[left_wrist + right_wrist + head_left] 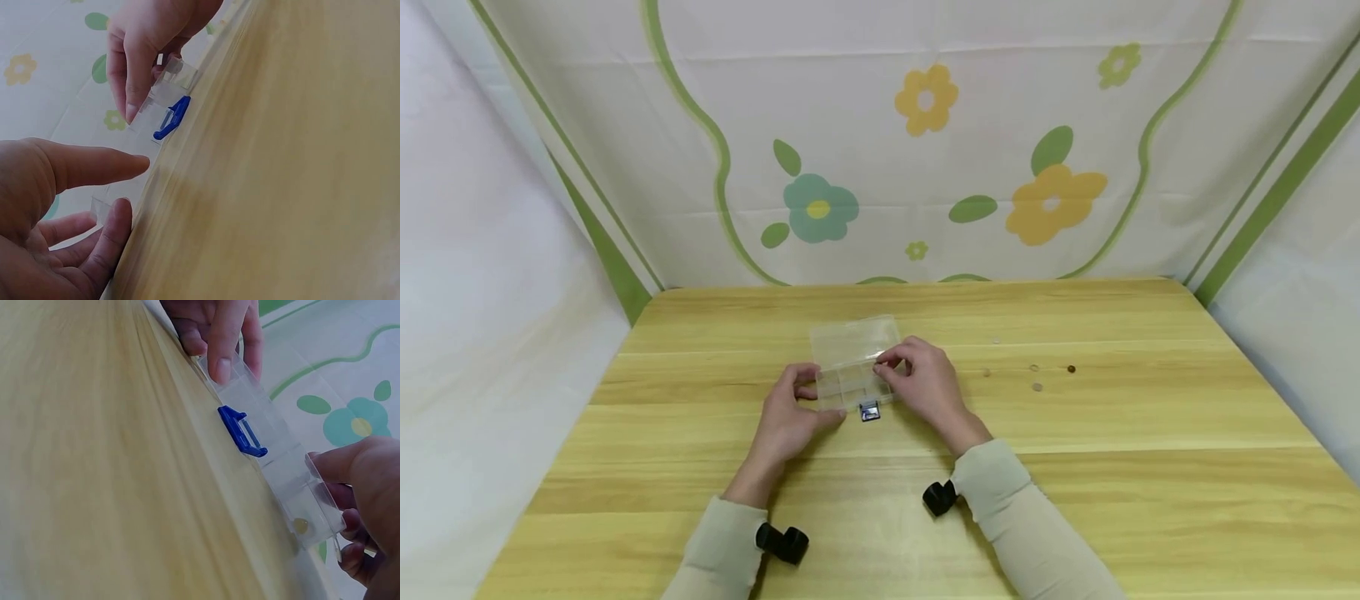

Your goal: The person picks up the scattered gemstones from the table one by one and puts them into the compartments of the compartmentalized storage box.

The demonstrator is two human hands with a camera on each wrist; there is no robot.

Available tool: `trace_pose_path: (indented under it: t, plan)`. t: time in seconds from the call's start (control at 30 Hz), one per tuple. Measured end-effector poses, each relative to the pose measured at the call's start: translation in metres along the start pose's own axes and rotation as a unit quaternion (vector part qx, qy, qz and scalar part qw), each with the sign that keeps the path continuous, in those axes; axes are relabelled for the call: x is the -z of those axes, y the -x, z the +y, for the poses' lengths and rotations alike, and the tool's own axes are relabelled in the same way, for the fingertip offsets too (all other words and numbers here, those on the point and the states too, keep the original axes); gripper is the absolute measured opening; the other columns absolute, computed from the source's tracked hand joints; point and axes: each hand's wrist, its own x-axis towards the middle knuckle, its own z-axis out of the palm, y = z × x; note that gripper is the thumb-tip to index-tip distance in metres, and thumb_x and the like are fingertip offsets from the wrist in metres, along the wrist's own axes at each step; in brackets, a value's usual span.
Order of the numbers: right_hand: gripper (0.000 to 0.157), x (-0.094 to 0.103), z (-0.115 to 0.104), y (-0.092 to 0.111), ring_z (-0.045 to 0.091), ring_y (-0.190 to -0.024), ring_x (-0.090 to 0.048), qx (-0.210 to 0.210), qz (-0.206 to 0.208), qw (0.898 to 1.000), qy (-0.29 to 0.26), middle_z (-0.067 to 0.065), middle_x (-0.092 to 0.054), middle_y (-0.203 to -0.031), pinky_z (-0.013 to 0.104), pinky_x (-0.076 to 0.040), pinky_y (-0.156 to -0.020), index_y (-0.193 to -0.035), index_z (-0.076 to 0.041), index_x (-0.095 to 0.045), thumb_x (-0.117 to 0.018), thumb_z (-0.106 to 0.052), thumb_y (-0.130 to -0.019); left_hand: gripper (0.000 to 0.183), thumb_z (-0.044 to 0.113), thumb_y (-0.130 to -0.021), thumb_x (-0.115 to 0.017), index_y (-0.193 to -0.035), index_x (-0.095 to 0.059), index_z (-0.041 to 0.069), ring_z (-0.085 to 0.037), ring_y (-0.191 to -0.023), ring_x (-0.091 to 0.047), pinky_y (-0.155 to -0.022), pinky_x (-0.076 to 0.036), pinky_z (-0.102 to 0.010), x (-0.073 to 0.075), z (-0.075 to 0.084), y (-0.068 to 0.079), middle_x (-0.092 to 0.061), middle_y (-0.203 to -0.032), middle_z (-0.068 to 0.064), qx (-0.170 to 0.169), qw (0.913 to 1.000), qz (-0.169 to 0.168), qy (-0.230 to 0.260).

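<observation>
A clear plastic compartment box point(852, 375) lies on the table with its lid point(842, 343) folded back. Its blue latch point(240, 432) hangs at the front edge. My left hand point(788, 421) grips the left end, thumb along the front wall and fingers at the far side. Over the right-hand compartments, my right hand point(925, 383) pinches thumb and forefinger together around a small piece mostly hidden by the fingertips; I cannot tell its kind. A small yellowish round piece point(300, 525) shows in an end compartment in the right wrist view.
Several small round pieces lie to the right of the box, among them a dark brown one point(1071, 368) and a pale one point(1037, 387). The wooden table point(1112, 500) ends at a flower-printed cloth point(865, 125) behind, with white cloth at both sides.
</observation>
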Motion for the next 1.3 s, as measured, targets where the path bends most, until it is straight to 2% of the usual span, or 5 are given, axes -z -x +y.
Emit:
trace_pose_path:
  t: [0.33,1.3]
  plan:
    - [0.006,-0.0037,0.0021,0.0007,0.010,-0.069,-0.053,0.017,0.005,1.000,0.003,-0.007,-0.071,-0.091,0.027,-0.045,-0.063,-0.098,-0.021,-0.085,-0.084,-0.026,-0.096,0.076,0.009,-0.082,-0.092,-0.148,-0.054,0.009,-0.032,-0.123,-0.059,-0.095,-0.048,-0.038,0.0010,0.0007,0.0008,-0.063,-0.143,-0.015,0.004,1.0000,0.001,-0.001]
    - [0.008,-0.0034,-0.0009,0.0030,0.013,-0.079,-0.056,0.018,0.000,1.000,0.024,-0.007,-0.073,-0.094,0.030,-0.047,-0.071,-0.099,-0.021,-0.085,-0.082,-0.027,-0.098,0.077,0.010,-0.082,-0.092,-0.148,-0.054,0.010,-0.032,-0.124,-0.059,-0.095,-0.048,-0.037,0.0002,0.0023,0.0032,-0.063,-0.143,-0.016,0.001,1.0000,-0.001,0.003]
